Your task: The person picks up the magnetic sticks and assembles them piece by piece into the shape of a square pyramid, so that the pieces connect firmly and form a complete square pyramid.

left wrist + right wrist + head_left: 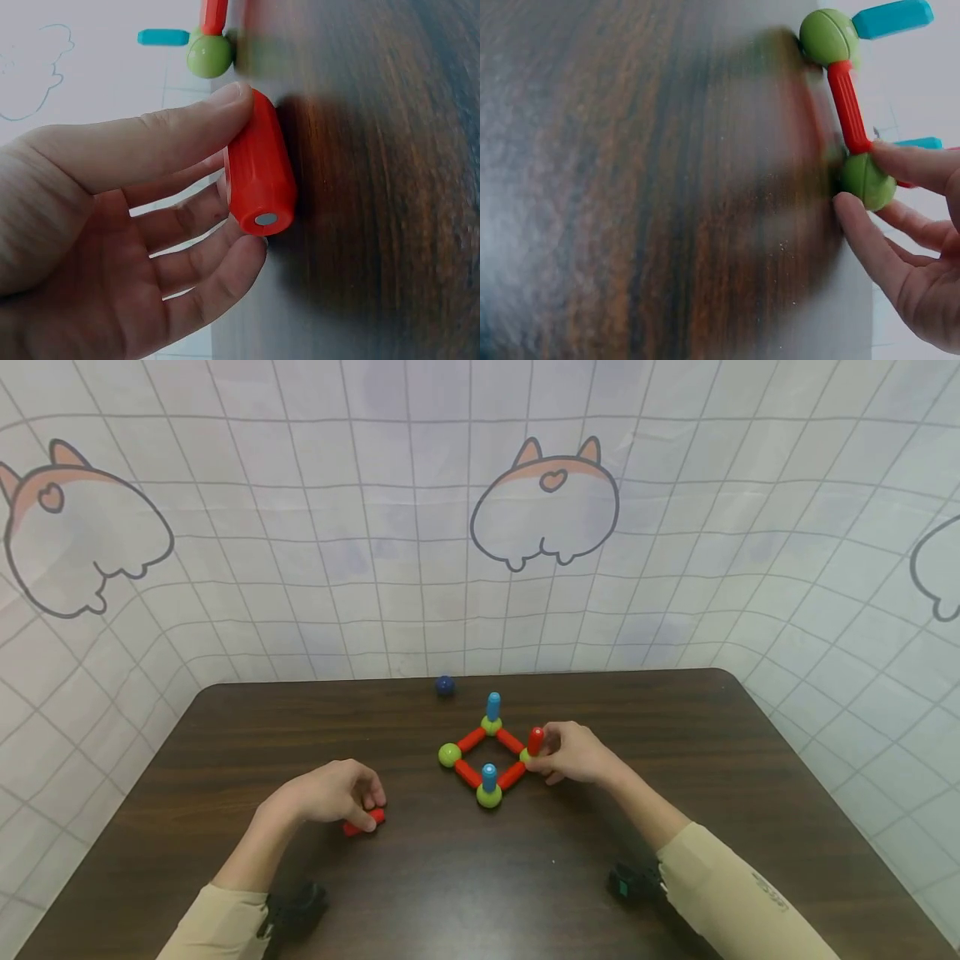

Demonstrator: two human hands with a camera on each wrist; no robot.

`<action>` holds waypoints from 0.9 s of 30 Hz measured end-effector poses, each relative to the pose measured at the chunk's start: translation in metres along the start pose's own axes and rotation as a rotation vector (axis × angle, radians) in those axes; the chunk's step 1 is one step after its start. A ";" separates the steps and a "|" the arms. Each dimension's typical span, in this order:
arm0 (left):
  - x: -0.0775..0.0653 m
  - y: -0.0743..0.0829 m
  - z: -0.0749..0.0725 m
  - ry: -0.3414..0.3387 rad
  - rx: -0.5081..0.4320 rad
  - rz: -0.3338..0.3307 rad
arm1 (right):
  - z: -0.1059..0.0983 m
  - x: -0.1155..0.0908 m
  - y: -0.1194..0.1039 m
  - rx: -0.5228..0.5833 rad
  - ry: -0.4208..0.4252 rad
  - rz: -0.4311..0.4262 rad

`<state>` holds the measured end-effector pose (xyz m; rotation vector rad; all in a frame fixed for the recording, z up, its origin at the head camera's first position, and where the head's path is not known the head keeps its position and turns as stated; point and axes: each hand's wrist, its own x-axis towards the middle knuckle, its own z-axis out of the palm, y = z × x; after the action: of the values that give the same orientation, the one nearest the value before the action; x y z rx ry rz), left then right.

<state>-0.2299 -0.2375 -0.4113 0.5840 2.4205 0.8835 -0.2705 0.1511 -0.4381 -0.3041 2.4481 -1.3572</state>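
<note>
My left hand (333, 793) pinches a red magnetic rod (262, 169) between thumb and fingers, low over the table. A round metal spot shows on the rod's near end. Ahead of it lies a diamond of red rods (468, 773) joined by green balls (450, 755) at the corners. Blue rods (493, 707) stand upright on the far and near balls, and a red rod (536, 742) stands on the right one. My right hand (573, 752) pinches that right-hand green ball (866, 182); its fingers partly hide the ball.
A dark blue ball (445, 686) sits near the back edge of the dark wooden table (480, 877). Behind the table and along its sides hangs a white checked curtain (390, 543). Each wrist wears a black device (633, 883).
</note>
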 end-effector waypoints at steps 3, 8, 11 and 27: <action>-0.001 0.000 0.000 0.000 0.005 -0.006 | -0.002 -0.003 -0.001 -0.015 -0.021 0.005; -0.002 0.000 0.001 0.003 0.015 0.026 | -0.004 -0.005 -0.002 -0.030 -0.064 -0.022; -0.002 -0.001 0.002 0.003 0.013 0.039 | -0.004 -0.007 -0.001 -0.036 -0.075 -0.035; 0.006 -0.004 0.004 0.079 -0.016 0.123 | -0.001 -0.014 0.003 -0.158 -0.100 -0.087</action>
<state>-0.2335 -0.2355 -0.4187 0.7115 2.4669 0.9927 -0.2578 0.1584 -0.4370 -0.5097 2.4879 -1.1530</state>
